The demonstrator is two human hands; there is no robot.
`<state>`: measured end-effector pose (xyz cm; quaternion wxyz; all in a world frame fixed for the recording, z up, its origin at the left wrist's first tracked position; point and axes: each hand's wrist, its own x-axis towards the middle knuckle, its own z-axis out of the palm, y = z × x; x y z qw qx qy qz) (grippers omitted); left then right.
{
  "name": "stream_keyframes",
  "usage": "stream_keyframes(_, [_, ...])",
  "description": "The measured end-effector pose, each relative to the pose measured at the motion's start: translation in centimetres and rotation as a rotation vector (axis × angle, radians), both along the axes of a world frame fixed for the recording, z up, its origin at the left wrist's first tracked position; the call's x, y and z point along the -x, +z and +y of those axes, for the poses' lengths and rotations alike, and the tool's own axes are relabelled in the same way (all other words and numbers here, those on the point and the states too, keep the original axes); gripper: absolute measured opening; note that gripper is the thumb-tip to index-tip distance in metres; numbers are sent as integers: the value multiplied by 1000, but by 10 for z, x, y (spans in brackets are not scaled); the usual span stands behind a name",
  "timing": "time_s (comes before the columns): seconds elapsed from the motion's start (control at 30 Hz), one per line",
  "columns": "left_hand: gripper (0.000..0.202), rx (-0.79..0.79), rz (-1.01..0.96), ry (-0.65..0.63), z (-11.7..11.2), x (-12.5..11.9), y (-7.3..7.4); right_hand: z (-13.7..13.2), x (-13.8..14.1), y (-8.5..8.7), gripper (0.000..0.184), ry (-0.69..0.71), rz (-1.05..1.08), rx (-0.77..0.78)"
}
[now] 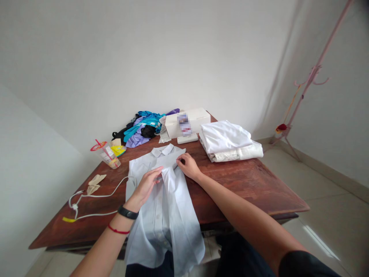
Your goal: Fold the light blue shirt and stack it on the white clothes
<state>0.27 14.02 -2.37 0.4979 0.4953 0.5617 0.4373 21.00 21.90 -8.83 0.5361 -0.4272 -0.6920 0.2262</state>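
Note:
A white collared shirt [155, 215] lies front up on the wooden table, its collar toward the wall and its lower part hanging over the near edge. My right hand [188, 166] pinches the cloth by the shoulder on the right side. Near the middle of the chest, my left hand [147, 184] has its fingers together on a fold of the same shirt, the thumb partly hidden. From between the hands a loose length of cloth, seemingly a sleeve, runs down over the front.
Folded white cloths [227, 140] are stacked at right. Behind stand a white box [198, 117], a small white device [187, 139] and piled coloured clothes [141, 129]. A plastic cup with straw [108, 156] and a white cable [95, 195] are left. A pink coat stand [309, 79] rises beyond the table [230, 192].

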Motion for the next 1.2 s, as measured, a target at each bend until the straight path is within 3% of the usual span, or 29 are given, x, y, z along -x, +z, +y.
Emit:
stream_keyframes(0.13, [46, -218, 179, -45, 10, 1, -3, 1, 0, 1, 6, -15, -1, 9])
stream_keyframes(0.27, [40, -188, 259, 0, 27, 5, -18, -4, -2, 7, 6, -26, -17, -31])
stream_keyframes(0.33, [38, -132, 259, 25, 33, 8, -28, -10, -2, 11, 7, 46, -28, -39])
stream_keyframes(0.43, [38, -95, 264, 35, 36, 12, -35, -22, 2, 16, 8, 277, -112, -17])
stream_keyframes(0.6, [46, -128, 249, -27, 33, 10, -26, -37, 9, 20, 13, 526, -326, -36])
stream_keyframes(0.77, [50, -251, 279, -63, 41, 5, -11, -39, 8, 23, 18, 517, -270, -54])
stream_keyframes(0.9, [43, -296, 380, -68, 48, 6, -10, -38, 7, 20, 22, 491, -368, -35])
stream_keyframes(1.03, [46, -311, 451, -19, 19, 10, -18, -38, 8, 13, 28, 483, -548, -10])
stream_keyframes(1.13, [52, -316, 453, -2, -37, 8, -24, -38, 9, 11, 31, 477, -575, -12])
stream_keyframes(1.2, [53, -226, 340, -14, -82, 3, -28, -38, 10, 10, 32, 472, -580, -11])
